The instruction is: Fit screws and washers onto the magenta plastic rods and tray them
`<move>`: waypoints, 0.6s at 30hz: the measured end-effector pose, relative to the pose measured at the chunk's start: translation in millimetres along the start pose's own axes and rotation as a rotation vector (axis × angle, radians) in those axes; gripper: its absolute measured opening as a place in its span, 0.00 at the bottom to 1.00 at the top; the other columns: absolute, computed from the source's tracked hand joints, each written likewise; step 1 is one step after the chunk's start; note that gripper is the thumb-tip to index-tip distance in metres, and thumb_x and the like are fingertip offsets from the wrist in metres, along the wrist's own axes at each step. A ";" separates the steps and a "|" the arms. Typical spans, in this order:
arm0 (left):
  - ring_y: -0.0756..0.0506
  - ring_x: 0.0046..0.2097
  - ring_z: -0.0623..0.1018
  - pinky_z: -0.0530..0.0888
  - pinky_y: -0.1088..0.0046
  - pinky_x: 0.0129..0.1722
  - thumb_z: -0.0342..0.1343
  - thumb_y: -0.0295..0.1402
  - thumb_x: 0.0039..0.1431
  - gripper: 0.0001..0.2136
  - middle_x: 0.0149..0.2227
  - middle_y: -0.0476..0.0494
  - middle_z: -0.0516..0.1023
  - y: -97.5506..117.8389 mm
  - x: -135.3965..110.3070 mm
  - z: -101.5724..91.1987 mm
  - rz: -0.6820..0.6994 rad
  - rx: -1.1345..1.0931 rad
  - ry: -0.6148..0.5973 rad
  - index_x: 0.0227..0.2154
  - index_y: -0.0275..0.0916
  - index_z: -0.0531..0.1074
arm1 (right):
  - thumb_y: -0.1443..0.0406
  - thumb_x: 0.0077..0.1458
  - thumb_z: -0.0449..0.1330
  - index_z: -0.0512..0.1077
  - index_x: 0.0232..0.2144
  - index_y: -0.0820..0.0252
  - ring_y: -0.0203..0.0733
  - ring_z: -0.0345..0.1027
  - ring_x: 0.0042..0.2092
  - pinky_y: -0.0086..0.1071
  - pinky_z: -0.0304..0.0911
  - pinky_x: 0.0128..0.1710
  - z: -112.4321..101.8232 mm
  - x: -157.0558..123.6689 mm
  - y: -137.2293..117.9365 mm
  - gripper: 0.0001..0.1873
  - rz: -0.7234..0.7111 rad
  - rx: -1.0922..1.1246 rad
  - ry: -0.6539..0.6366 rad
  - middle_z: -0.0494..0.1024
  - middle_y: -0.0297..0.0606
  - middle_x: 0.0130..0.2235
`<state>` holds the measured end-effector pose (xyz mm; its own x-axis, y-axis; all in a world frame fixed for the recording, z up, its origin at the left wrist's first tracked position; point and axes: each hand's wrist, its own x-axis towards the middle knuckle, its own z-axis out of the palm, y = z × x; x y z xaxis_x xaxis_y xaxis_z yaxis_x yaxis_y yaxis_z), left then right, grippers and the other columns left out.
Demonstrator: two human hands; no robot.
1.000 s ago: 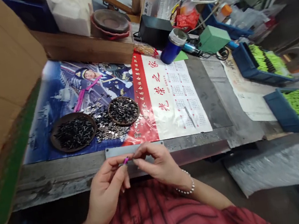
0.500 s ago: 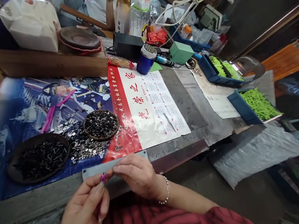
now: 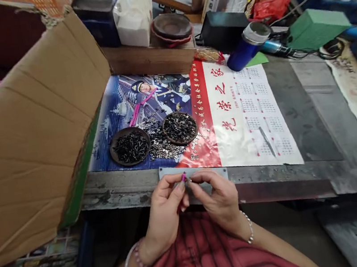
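My left hand (image 3: 165,212) pinches a small pink piece (image 3: 183,177) between thumb and forefinger, just above the table's front edge. My right hand (image 3: 217,197) meets it from the right, its fingertips pressed together on something tiny that I cannot make out. Both hands hover over a grey metal plate (image 3: 218,173) at the table edge. Beyond them stand two dark round dishes of small black screws, one to the left (image 3: 130,146) and one to the right (image 3: 179,128), with a heap of shiny washers (image 3: 161,143) between them.
A calendar poster (image 3: 250,117) covers the table. A big cardboard box flap (image 3: 29,130) rises at the left. A long pink strip (image 3: 140,108) lies behind the dishes. At the back stand a wooden block (image 3: 149,59), a blue flask (image 3: 245,50), a black box (image 3: 223,31) and a green box (image 3: 316,28).
The view has swung back to the left, so the cardboard box fills the left side again. My hands stay together at the table edge, still pinching the pink piece.
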<state>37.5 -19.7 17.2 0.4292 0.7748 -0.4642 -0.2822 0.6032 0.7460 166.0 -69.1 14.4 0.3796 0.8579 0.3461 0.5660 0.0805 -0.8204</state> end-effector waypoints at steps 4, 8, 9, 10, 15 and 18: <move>0.54 0.23 0.67 0.64 0.81 0.23 0.69 0.40 0.55 0.13 0.22 0.54 0.71 -2.7 -4.2 -2.8 -0.024 -0.021 -0.025 0.38 0.38 0.78 | 0.69 0.62 0.62 0.75 0.36 0.55 0.43 0.79 0.35 0.35 0.77 0.37 5.7 -1.5 -1.7 0.04 -0.061 -0.056 0.018 0.83 0.37 0.33; 0.54 0.23 0.67 0.64 0.80 0.23 0.69 0.40 0.55 0.13 0.21 0.54 0.69 -6.0 -5.1 -4.4 -0.012 -0.028 -0.039 0.38 0.38 0.78 | 0.68 0.64 0.61 0.76 0.37 0.54 0.44 0.79 0.35 0.36 0.77 0.37 8.4 -5.6 -1.3 0.04 -0.065 -0.056 0.036 0.83 0.38 0.33; 0.54 0.23 0.67 0.64 0.80 0.23 0.69 0.40 0.56 0.13 0.21 0.54 0.69 -7.4 -5.1 -4.9 -0.005 -0.026 -0.042 0.38 0.39 0.78 | 0.68 0.64 0.61 0.76 0.37 0.54 0.44 0.79 0.35 0.36 0.77 0.36 8.9 -7.2 -1.3 0.04 -0.054 -0.039 0.042 0.83 0.38 0.33; 0.54 0.23 0.67 0.64 0.80 0.23 0.68 0.40 0.56 0.12 0.21 0.55 0.69 -9.0 -5.3 -5.4 0.005 -0.022 -0.048 0.38 0.39 0.77 | 0.68 0.64 0.62 0.76 0.37 0.54 0.44 0.79 0.35 0.36 0.77 0.36 9.4 -8.9 -1.3 0.04 -0.040 -0.016 0.048 0.83 0.38 0.33; 0.54 0.24 0.68 0.66 0.80 0.25 0.65 0.39 0.61 0.09 0.25 0.54 0.70 -17.0 -8.3 -6.9 0.098 0.025 -0.073 0.39 0.41 0.77 | 0.69 0.63 0.63 0.75 0.36 0.55 0.43 0.78 0.35 0.35 0.76 0.34 14.4 -16.1 -2.3 0.04 0.056 0.124 0.106 0.82 0.38 0.34; 0.55 0.25 0.68 0.68 0.79 0.26 0.63 0.38 0.64 0.06 0.30 0.53 0.71 -19.6 -10.9 -6.7 0.177 0.079 -0.062 0.39 0.41 0.77 | 0.69 0.63 0.62 0.75 0.36 0.55 0.42 0.77 0.34 0.34 0.75 0.33 17.9 -17.9 -3.4 0.04 0.097 0.178 0.123 0.81 0.38 0.33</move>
<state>32.6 -38.6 4.4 0.4317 0.8527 -0.2943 -0.2905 0.4403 0.8496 144.1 -75.7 2.8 0.5184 0.7987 0.3056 0.3890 0.0981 -0.9160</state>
